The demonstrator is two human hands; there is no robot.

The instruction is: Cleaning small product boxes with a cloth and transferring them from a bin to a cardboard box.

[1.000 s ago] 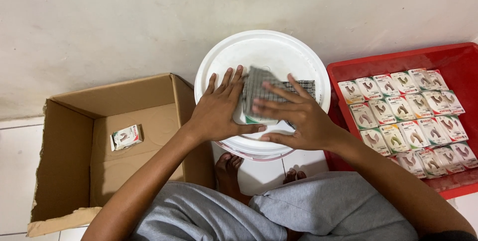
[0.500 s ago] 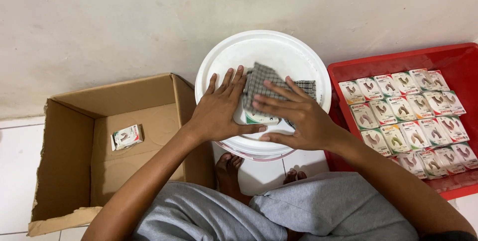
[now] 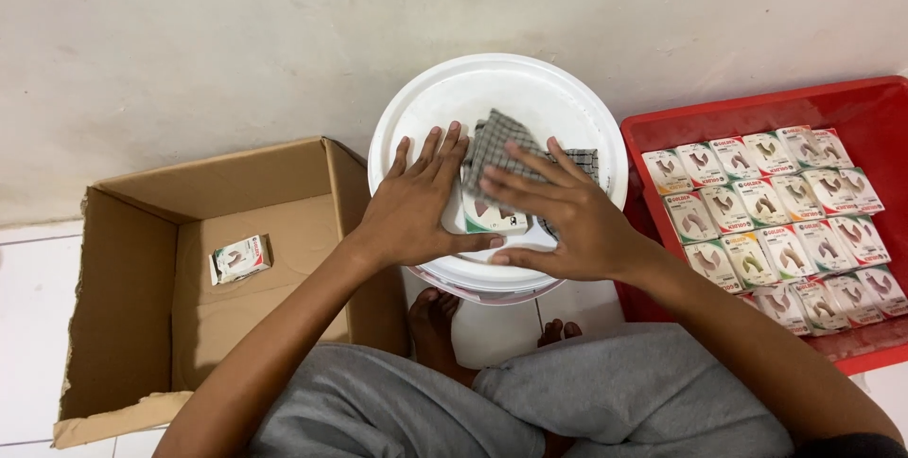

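Observation:
A white round bucket lid [image 3: 454,98] sits in front of me against the wall. On it lies a small white and green packet [image 3: 492,220] under a grey checked cloth [image 3: 492,141]. My left hand [image 3: 416,202] lies flat beside the packet, its thumb along the packet's near edge. My right hand [image 3: 563,212] presses the cloth onto the packet with spread fingers.
An open cardboard box [image 3: 142,231] stands at the left with one small packet [image 3: 239,259] on its floor. A red tray [image 3: 851,98] at the right holds several rows of the same packets [image 3: 766,212]. My bare feet [image 3: 435,321] rest below the bucket on white tiles.
My right hand has slid the cloth a little toward me and to the left over the packet. The left hand has stayed in place.

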